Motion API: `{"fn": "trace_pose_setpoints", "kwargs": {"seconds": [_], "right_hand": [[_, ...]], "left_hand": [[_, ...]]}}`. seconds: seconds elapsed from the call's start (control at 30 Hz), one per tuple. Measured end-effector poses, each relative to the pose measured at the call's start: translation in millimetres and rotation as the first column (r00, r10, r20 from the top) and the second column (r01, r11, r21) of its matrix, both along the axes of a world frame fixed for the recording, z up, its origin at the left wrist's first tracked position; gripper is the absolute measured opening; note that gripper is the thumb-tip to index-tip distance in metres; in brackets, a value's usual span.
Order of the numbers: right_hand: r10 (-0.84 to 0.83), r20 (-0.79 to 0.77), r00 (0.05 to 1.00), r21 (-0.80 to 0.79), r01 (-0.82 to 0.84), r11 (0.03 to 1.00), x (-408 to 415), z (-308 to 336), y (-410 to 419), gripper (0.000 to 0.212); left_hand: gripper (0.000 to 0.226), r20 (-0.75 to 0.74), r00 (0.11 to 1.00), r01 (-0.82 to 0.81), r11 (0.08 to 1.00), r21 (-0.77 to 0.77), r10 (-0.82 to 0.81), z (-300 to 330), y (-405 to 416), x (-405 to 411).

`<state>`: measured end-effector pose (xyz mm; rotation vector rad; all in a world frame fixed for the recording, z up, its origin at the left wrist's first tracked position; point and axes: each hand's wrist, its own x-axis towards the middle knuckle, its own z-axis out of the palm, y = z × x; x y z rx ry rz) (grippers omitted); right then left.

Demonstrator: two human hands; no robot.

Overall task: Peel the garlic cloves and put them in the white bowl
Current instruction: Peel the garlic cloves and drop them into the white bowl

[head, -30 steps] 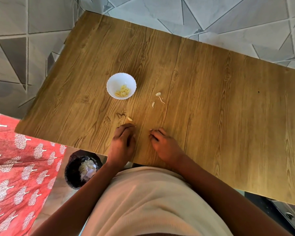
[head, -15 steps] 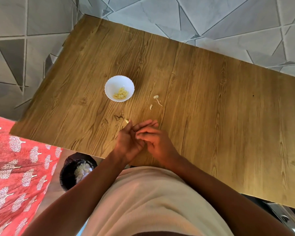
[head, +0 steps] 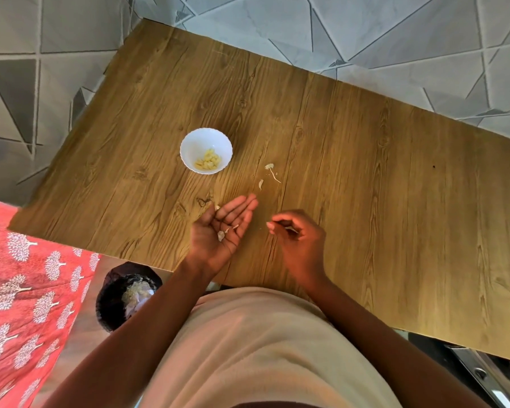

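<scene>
Centrally, a white bowl (head: 206, 150) on the wooden surface (head: 365, 172) holds pale yellow peeled garlic cloves (head: 208, 162). Below, the left hand (head: 218, 231) lies palm-up, fingers straight, cradling papery skins (head: 221, 235). Rightward, the right hand (head: 299, 240) has curled fingers pinching something small and blurred.

Table (head: 351, 172) has a wood-grain top, brown with dark knots and streaks, smooth with a low satin sheen. White bowl (head: 189, 142) looks like glossy ceramic or glass with a scalloped rim, can't tell which; peeled cloves (head: 208, 161) inside are pale yellow and smooth. Garlic skin scraps (head: 270, 169) on the table are thin, papery, dry and off-white, same as the flakes (head: 222, 234) in the left hand (head: 218, 228). Floor (head: 395, 39) is grey marble-look tile, polished. Cloth (head: 27, 284) is red printed fabric, matt. Bin (head: 127, 295) has a shiny black plastic liner. Shirt (head: 248, 348) is beige soft matt knit.
</scene>
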<state>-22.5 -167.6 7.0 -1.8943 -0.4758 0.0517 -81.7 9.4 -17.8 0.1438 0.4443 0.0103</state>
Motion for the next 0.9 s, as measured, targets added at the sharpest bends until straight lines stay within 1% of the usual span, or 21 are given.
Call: {"fn": "trace_pose_setpoints", "kwargs": {"seconds": [0.03, 0.1, 0.23, 0.3, 0.43, 0.57, 0.7, 0.8, 0.9], "right_hand": [[-0.025, -0.033, 0.999, -0.015, 0.025, 1.0, 1, -5, -7, 0.013], [-0.043, -0.028, 0.999, -0.081, 0.04, 0.996, 3, -16, -16, 0.014], [0.036, 0.033, 0.999, -0.243, -0.027, 0.97, 4, -34, -10, 0.024], [0.079, 0.004, 0.997, -0.269, -0.075, 0.96, 5, -38, 0, 0.025], [0.035, -0.086, 0.996, -0.295, -0.059, 0.954, 9, -42, 12, 0.019], [0.042, -0.043, 0.998, -0.323, -0.054, 0.945, 6, -42, 14, 0.017], [0.069, -0.012, 0.998, -0.43, -0.068, 0.9, 3, -45, 25, 0.018], [0.085, -0.005, 0.996, -0.407, -0.08, 0.91, 2, -39, 44, 0.018], [0.037, -0.044, 0.998, -0.316, -0.049, 0.947, 3, -34, 65, 0.017]], "left_hand": [[0.059, -0.009, 1.0, -0.021, 1.0, 0.0, 0.021, -1, 5, -1], [0.057, -0.021, 0.998, -0.053, 0.999, -0.004, 0.053, -2, 14, -4], [0.057, -0.036, 0.993, -0.116, 0.993, -0.019, 0.115, -1, 23, -13], [0.058, -0.039, 0.99, -0.134, 0.99, -0.033, 0.132, -3, 24, -17], [0.059, -0.041, 0.99, -0.14, 0.989, -0.036, 0.138, -4, 24, -26], [0.06, -0.066, 0.984, -0.17, 0.985, -0.032, 0.168, -1, 24, -32], [0.058, -0.083, 0.974, -0.213, 0.976, -0.032, 0.21, 4, 26, -36], [0.059, -0.116, 0.965, -0.238, 0.971, -0.019, 0.235, 6, 32, -39], [0.06, -0.127, 0.963, -0.24, 0.971, -0.001, 0.238, 5, 40, -40]]}}
